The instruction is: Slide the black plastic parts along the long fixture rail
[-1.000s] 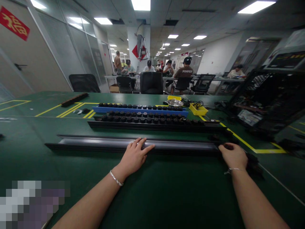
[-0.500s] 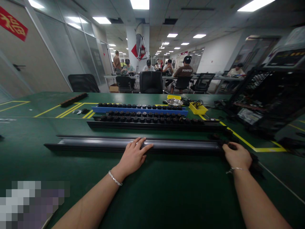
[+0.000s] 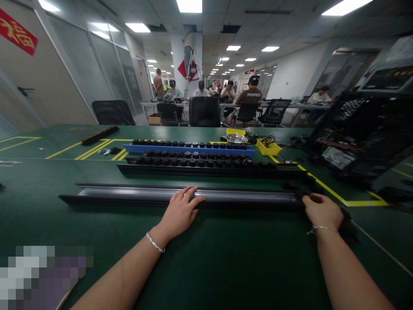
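Observation:
A long black channel point(image 3: 245, 196) with a shiny grey inner trough lies crosswise on the green table. My left hand point(image 3: 183, 211) rests over its middle, fingers stretched and spread across the trough and far edge. At the channel's right end, my right hand point(image 3: 323, 211) is closed, thumb and fingers curled around a small dark piece that I cannot make out. Behind the channel are a black rail point(image 3: 206, 170) and a blue rail point(image 3: 190, 149), with rows of round black parts along them.
A yellow bin point(image 3: 268, 147) holding dark cables and a metal bowl point(image 3: 236, 138) stand behind the rails. To the right is a dark open-frame rack point(image 3: 346, 129). A brown strip point(image 3: 100, 134) lies at the back left. People sit at a far table beyond office chairs point(image 3: 204, 111).
My right hand has shifted slightly to the right at the channel's end. The channel has moved very slightly left; my left hand stays on it.

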Tool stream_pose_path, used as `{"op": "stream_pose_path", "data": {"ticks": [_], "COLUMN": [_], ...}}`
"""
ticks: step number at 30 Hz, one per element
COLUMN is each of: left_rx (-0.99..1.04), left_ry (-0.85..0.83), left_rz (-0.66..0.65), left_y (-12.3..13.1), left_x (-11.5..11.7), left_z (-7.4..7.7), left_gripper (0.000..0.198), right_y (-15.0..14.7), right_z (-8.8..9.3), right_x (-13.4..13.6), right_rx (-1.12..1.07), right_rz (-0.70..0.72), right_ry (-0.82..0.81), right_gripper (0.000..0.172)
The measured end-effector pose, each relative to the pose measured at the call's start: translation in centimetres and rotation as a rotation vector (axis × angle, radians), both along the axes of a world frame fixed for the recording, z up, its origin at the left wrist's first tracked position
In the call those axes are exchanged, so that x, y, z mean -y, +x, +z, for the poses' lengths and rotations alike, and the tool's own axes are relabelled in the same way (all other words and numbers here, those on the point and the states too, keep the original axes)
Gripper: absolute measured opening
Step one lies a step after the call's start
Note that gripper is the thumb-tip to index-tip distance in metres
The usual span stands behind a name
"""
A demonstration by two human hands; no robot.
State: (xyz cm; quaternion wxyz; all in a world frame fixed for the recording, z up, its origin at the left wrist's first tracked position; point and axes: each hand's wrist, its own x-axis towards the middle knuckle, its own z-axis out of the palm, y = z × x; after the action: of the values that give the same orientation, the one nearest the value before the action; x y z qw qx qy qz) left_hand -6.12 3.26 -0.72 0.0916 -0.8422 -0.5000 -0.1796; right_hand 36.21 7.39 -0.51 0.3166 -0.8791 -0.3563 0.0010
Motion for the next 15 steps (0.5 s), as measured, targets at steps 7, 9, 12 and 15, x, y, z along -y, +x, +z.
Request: {"op": "stream_pose_path", "data": {"ticks": [7,9,12,15], "left_rx": [0.017,0.018,0.020,0.027], "left_ry": [0.021,0.025,0.025,0.021], "left_rz": [0.015,0.018,0.022,0.024], "left_y": [-0.01,-0.01,0.02,0.08], "left_x": [-0.17,-0.25,-0.32,-0.36], "left_z": [-0.15,-0.18,-0.20,-0.21], "left_gripper": [0.041,0.039,0.037,0.036], "right_y": [-0.68,-0.69,-0.66,-0.74], "right_z": [0.35,0.40,0.46,0.57], "right_x": [-0.12,-0.18,-0.21,-0.12], "right_rx": [0.049,0.043,0.041,0.060], "right_rz": [-0.044,-0.053,-0.054,-0.044], "right_ry": [-0.011,-0.030,-0.040,-0.048], "right_gripper": [0.040,0.042,0.043,0.044]}}
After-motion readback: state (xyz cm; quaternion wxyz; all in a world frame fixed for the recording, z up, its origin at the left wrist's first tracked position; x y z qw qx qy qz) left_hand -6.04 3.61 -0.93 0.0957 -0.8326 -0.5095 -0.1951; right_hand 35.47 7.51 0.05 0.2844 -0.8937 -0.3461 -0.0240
